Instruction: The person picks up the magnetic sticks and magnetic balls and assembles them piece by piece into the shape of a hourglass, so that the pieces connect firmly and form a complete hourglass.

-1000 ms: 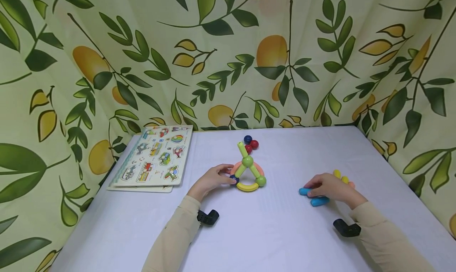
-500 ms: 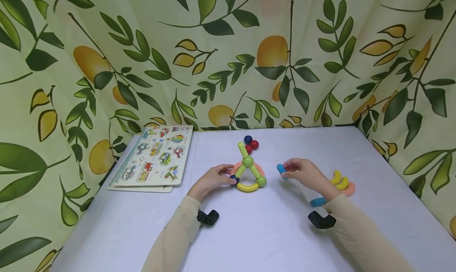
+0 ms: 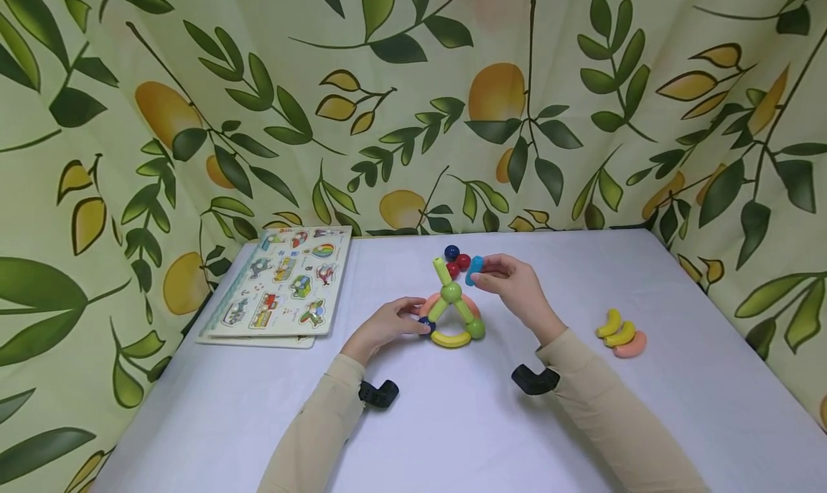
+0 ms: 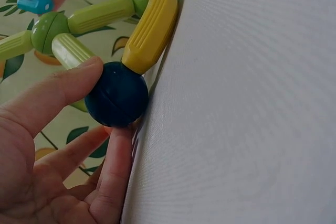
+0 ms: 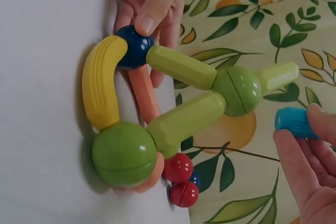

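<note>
A magnetic stick-and-ball structure stands on the table: light green rods meet at a green ball (image 3: 451, 292), with a yellow curved rod (image 3: 451, 340) and a pink curved piece (image 5: 143, 93) at its base. One green rod (image 5: 279, 76) points up from the top ball. My left hand (image 3: 388, 326) pinches the dark blue ball (image 4: 116, 95) at the structure's lower left corner, thumb on top and fingers below. My right hand (image 3: 520, 288) holds a short blue rod (image 3: 474, 270) between thumb and fingertips, raised just right of the upright green rod and apart from it.
Behind the structure lie two red balls (image 3: 464, 262) and a dark blue ball (image 3: 451, 252). Yellow curved rods (image 3: 620, 334) and a pink curved piece (image 3: 631, 345) lie at right. Two picture puzzle boards (image 3: 274, 278) are stacked at left. A leaf-patterned curtain (image 3: 413, 105) hangs behind.
My right hand has picked up the blue rod at right and carried it left and up to the structure's top. The second blue rod is now hidden by the right forearm. The left hand stays put.
</note>
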The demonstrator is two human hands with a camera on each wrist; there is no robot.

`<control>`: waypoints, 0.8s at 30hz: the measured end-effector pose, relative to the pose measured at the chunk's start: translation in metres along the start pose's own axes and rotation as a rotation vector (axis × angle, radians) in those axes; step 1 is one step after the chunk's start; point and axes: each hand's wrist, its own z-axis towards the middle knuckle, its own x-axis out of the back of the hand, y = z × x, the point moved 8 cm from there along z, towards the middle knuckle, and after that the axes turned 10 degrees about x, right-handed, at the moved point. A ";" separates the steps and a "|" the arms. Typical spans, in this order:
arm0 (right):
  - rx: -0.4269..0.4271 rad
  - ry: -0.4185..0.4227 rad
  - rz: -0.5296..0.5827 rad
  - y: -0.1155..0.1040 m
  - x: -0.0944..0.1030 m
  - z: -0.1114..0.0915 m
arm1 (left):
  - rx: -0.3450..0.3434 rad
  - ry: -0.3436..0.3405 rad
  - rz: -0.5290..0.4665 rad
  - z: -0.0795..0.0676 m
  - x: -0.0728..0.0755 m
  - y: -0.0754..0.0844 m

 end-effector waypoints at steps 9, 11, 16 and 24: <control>0.014 0.031 0.058 0.000 -0.010 0.006 | -0.011 -0.006 0.002 0.000 0.000 0.001; 0.015 0.034 0.060 0.001 -0.011 0.006 | -0.011 -0.006 0.004 0.000 0.000 0.001; 0.003 0.029 0.062 0.004 -0.016 0.008 | -0.009 -0.007 0.011 -0.002 0.000 0.001; -0.015 0.006 0.055 0.004 -0.019 0.007 | -0.033 -0.022 0.002 -0.005 -0.001 0.004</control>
